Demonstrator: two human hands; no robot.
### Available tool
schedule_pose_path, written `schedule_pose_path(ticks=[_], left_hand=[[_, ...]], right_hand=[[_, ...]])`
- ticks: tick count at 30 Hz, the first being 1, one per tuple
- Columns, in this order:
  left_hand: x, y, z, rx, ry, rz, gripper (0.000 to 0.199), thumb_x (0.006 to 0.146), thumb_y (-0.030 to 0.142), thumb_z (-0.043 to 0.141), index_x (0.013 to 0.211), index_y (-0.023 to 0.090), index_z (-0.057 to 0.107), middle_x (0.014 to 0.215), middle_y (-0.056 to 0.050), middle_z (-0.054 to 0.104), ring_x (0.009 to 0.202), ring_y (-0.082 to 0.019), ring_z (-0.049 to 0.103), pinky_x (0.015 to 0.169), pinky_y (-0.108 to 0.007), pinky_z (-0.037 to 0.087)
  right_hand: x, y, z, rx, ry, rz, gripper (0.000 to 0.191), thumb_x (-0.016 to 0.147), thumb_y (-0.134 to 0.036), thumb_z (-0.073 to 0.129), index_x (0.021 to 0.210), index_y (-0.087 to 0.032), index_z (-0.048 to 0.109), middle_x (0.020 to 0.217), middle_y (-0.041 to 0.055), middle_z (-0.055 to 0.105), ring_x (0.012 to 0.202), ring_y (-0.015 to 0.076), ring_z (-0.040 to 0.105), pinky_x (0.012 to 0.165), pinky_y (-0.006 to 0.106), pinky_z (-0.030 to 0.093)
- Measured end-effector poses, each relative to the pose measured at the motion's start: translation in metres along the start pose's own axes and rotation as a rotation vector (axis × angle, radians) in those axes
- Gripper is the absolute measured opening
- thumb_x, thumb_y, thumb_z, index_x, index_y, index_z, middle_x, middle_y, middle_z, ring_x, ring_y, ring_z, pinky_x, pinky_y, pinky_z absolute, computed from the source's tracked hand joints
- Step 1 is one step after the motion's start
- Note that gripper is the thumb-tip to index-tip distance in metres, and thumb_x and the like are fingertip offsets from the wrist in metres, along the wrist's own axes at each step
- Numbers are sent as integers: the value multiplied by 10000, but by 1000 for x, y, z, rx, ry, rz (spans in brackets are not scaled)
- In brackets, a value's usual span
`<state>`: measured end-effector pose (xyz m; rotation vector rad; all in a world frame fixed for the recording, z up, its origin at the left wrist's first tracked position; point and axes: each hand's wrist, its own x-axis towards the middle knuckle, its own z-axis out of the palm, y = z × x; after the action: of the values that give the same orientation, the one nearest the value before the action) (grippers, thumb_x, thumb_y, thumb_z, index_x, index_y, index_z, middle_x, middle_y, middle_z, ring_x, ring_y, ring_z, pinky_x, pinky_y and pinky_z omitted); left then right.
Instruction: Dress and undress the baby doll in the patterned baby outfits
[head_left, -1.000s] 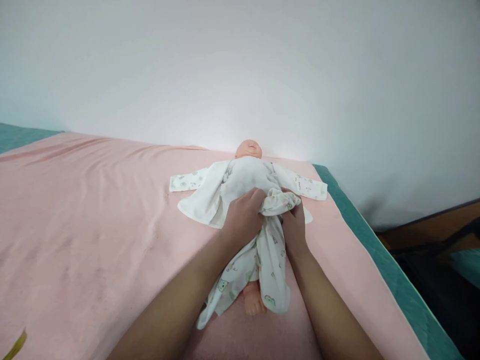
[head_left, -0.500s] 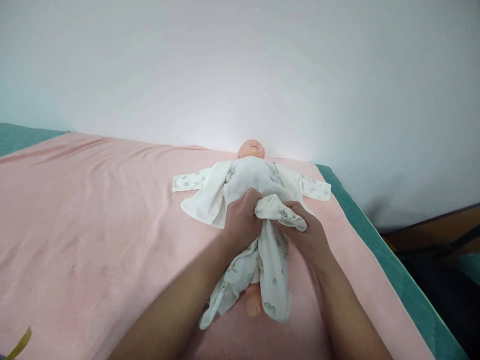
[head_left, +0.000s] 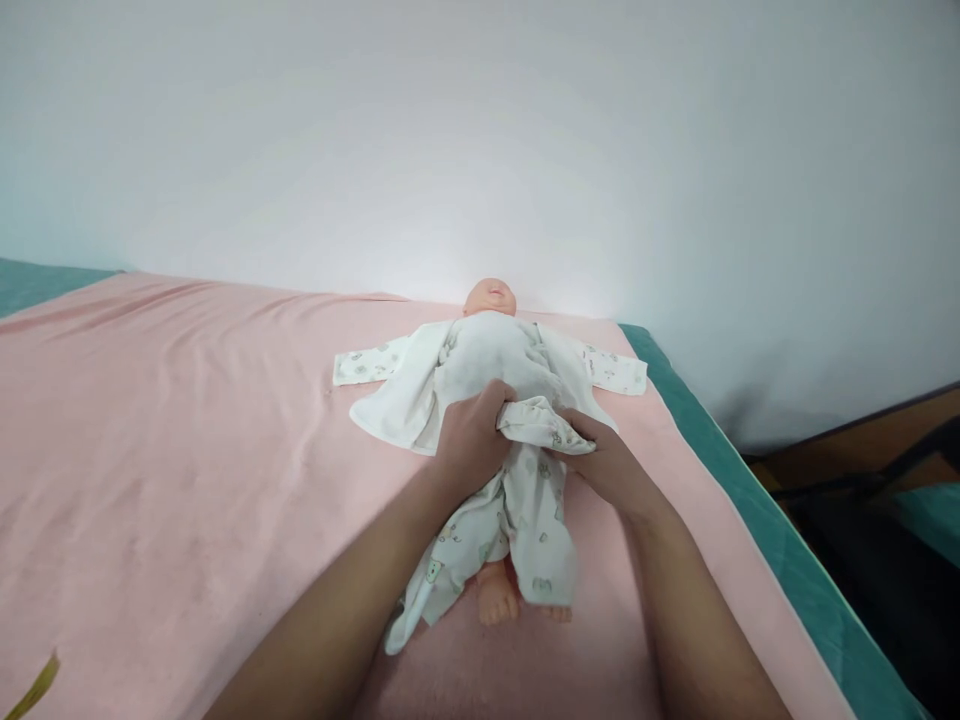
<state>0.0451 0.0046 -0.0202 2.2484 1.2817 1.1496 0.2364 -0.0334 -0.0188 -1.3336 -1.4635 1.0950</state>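
A baby doll [head_left: 491,296] lies on its back, head toward the wall. White cloth covers its torso, and an open white printed jacket [head_left: 397,400] spreads to both sides, sleeves stretched out. My left hand [head_left: 474,435] is closed on the bunched waist of white printed baby pants [head_left: 536,530], at the left. My right hand [head_left: 604,458] grips the same bunched waist from the right, its thumb along the cloth. The pants hang over the doll's legs, one leg flaring to the lower left. Two doll feet [head_left: 497,595] show below the hems, the right one only by its toes.
A pink sheet [head_left: 187,470] covers the bed, with green bedding [head_left: 739,490] showing along its right edge. A pale wall [head_left: 480,140] stands behind. Beyond the bed on the right is a brown wooden panel [head_left: 862,450]. A yellowish strip [head_left: 36,690] pokes in at the lower left.
The right pant leg has risen a little, and toes of the second foot now show beneath it. Both hands keep hold of the waist. The whole view has shifted slightly.
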Motion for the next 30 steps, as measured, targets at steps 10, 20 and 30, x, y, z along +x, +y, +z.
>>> schedule_pose_path(ticks=[10,20,30], left_hand=[[8,7,-12,-324,-57,-112,89,769,235,574,826,206,512,741,26,578,693,-139,504,627,-232,345],[19,-18,-51,-968,-443,-307,238,699,291,740,824,156,589,714,23,506,630,-94,466,557,-212,339],[1,-21,-36,-1288,-233,-338,283,746,366,738,820,161,557,612,32,508,540,-86,469,503,-199,342]], right_hand=[[11,15,5,5,187,-32,192,703,-352,718,806,-205,650,715,-25,617,682,161,505,631,274,404],[12,16,10,85,234,-55,223,705,-375,731,827,-208,650,777,-18,619,717,162,525,631,262,393],[6,-27,21,-351,102,-269,210,822,-400,650,946,-231,642,969,26,633,928,217,557,795,319,412]])
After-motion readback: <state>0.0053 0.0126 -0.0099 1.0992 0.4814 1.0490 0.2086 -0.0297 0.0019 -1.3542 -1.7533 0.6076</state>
